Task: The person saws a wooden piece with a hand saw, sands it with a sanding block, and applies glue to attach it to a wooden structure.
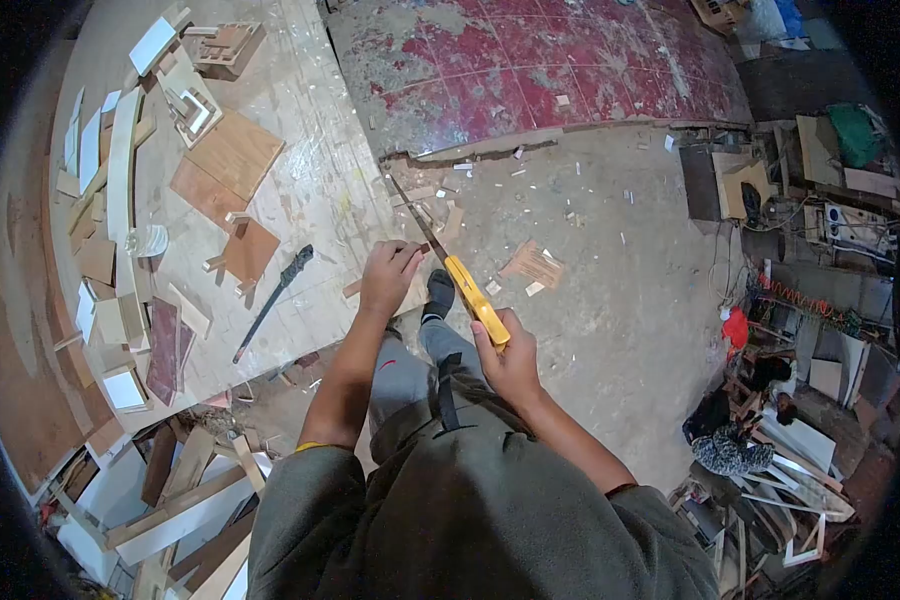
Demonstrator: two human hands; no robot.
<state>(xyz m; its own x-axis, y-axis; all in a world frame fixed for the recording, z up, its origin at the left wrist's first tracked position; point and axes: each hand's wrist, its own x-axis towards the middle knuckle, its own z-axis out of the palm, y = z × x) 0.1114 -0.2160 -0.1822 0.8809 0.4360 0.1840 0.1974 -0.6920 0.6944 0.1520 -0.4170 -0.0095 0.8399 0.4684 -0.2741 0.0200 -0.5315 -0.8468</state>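
My right hand (511, 362) is wrapped round the yellow handle (467, 290) of a hand saw. Its narrow tapering blade (417, 214) points up and away, past the corner of the pale worktable (315, 130). At the table's right edge, my left hand (388, 275) pinches a small brown piece of wood (424, 249) close beside the blade. Whether the teeth touch the wood cannot be made out. A long dark tool with a black handle (295, 265) lies on the table, left of my left hand.
Plywood panels (235, 155), small wooden assemblies (228, 45) and a white round container (148, 241) sit on the table. Offcuts (190, 500) are piled below left. Wood scraps (532, 266) litter the floor. At lower right, a person in patterned clothing (730, 452) appears among boards.
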